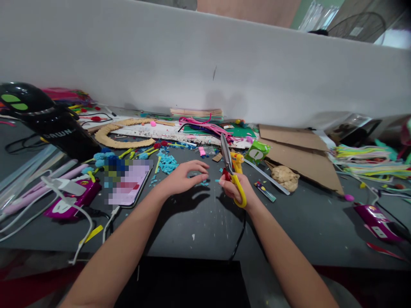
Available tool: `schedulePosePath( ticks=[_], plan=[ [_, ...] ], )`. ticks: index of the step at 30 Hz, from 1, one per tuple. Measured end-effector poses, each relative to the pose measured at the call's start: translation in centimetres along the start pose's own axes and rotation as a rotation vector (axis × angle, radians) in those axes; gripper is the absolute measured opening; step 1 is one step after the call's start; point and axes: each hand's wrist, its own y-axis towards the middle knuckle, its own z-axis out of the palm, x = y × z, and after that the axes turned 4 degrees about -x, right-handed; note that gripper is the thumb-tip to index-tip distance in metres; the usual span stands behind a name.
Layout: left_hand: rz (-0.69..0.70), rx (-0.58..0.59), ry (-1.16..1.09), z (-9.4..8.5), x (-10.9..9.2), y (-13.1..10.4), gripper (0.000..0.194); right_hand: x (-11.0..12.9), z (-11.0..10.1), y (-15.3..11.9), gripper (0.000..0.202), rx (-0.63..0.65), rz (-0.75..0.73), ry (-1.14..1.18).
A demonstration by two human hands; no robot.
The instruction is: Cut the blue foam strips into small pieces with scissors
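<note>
My right hand (239, 188) grips a pair of scissors (226, 154) by its yellow handles, blades pointing up and away from me. A small dark red patch shows by the fingers; whether it belongs to the scissors I cannot tell. Just behind this hand stands a yellow glue gun (237, 159), partly covered, and a black cord (239, 241) runs down below it. My left hand (184, 177) hovers over the grey table with fingers stretched and thumb apart, holding nothing visible. Beside it lies a heap of blue scraps (167, 162).
At left are a black bottle (64, 128), a phone (130, 186), a purple power strip (75, 199) and a tan fuzzy ring (102, 136). Pink pipe cleaners (205, 124) lie at the back. Cardboard (305, 158), a green packet (257, 152) and another purple strip (380, 222) sit right.
</note>
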Motion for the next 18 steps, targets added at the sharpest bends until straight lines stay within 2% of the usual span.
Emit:
schedulePosePath(
  ticks=[4,8,18],
  plan=[
    [-0.114,0.099,-0.127,0.7,-1.1,0.1,0.025,-0.1,0.0,0.0,0.031,-0.003,0.009,0.000],
    [-0.193,0.199,-0.228,1.3,-1.2,0.1,0.027,-0.4,0.0,0.1,0.031,0.004,0.005,0.001],
    [-0.238,0.208,-0.272,1.8,-1.3,0.1,0.028,-0.6,0.3,0.1,0.030,0.048,0.006,0.014]
  ],
)
